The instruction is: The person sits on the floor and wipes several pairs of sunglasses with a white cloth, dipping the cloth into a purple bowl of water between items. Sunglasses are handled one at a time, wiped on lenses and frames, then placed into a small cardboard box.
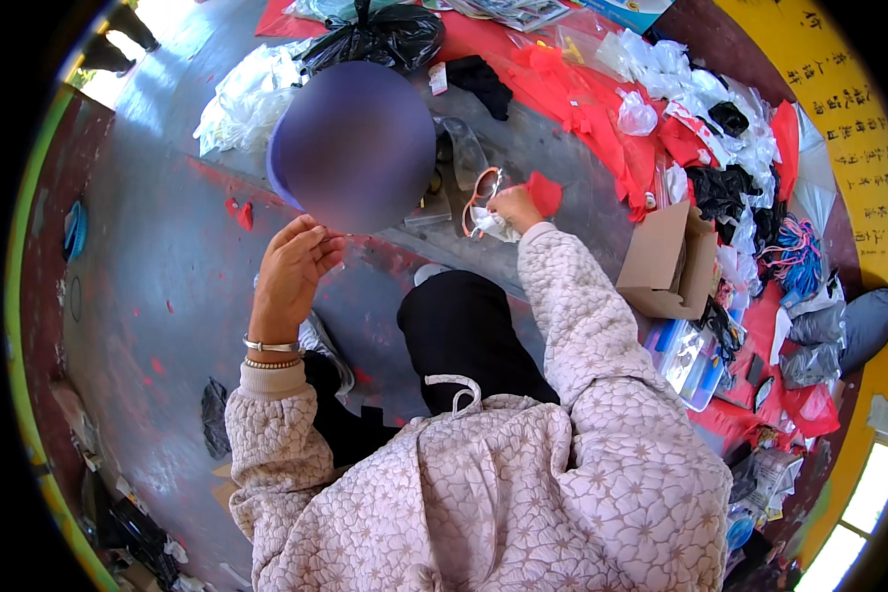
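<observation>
"Grey, scuffed floor (168, 345) flecked with red, bending up to a yellow wall (819, 59) on the right. What stuff lies around?"

"Mostly soft and crinkly: a glossy black plastic bag (390, 41), thin white bags (247, 99) bunched beside it, and a creased red sheet (587, 128) farther right. Stiffer is the open cardboard box (651, 247), square-edged with its flaps up. Past it sits a tangle of blue and pink cords (801, 252)."

"And the clothing?"

"Quilted, puckered sleeves with a flower pattern, and dark trousers (469, 335) below. Two bands circle the left wrist, one smooth and metallic, one beaded."

"Where are the fingers?"

"The right hand (516, 209) is closed on a white crumpled piece (495, 225), which bulges out below the fingers. An orange loop-shaped thing (481, 187) curves just to the left of them; whether they grip that too, I cannot tell. A flat red scrap (544, 194) lies just to the right of the hand."

"The other hand?"

"The left hand (301, 259) is raised, thumb and fingertips drawn together. Whether something thin sits between them is too small to tell. They are at the lower edge of a purple round shape (350, 148), blurred across its middle; touching or apart, I cannot tell."
</observation>
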### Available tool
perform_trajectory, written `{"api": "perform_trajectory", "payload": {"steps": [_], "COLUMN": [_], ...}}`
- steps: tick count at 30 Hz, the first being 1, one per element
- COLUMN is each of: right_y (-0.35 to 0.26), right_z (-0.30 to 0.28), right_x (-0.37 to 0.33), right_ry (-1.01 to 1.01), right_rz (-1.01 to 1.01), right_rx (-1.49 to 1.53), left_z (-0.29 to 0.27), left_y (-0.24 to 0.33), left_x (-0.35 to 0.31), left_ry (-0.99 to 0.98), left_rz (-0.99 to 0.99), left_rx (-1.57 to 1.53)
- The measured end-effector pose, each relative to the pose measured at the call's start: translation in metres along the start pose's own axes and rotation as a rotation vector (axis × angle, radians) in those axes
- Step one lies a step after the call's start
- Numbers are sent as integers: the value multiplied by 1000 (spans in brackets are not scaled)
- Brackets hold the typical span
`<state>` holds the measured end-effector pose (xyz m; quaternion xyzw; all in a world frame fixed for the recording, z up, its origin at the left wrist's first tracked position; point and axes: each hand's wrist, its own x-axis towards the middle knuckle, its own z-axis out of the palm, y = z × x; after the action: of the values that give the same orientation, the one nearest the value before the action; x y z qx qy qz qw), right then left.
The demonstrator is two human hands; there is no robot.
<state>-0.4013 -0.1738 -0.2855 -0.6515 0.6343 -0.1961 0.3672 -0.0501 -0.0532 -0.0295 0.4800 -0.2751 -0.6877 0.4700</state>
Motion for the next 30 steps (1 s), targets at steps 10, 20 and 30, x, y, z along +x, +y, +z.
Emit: {"api": "perform_trajectory", "payload": {"steps": [10, 20, 30], "right_y": [-91, -207, -282], "right_z": [-77, -35, -21], "right_x": [-58, -43, -71], "right_ry": [-219, -757, -853], "right_rz": [107, -300, -144], "right_rx": [1245, 1397, 1101], "left_z": [9, 11, 13], "left_y": [0, -7, -1], "left_x": [-1, 8, 1], "left_ry": [1, -7, -194], "left_rz": [-2, 96, 308], "left_rx": [28, 173, 451]}}
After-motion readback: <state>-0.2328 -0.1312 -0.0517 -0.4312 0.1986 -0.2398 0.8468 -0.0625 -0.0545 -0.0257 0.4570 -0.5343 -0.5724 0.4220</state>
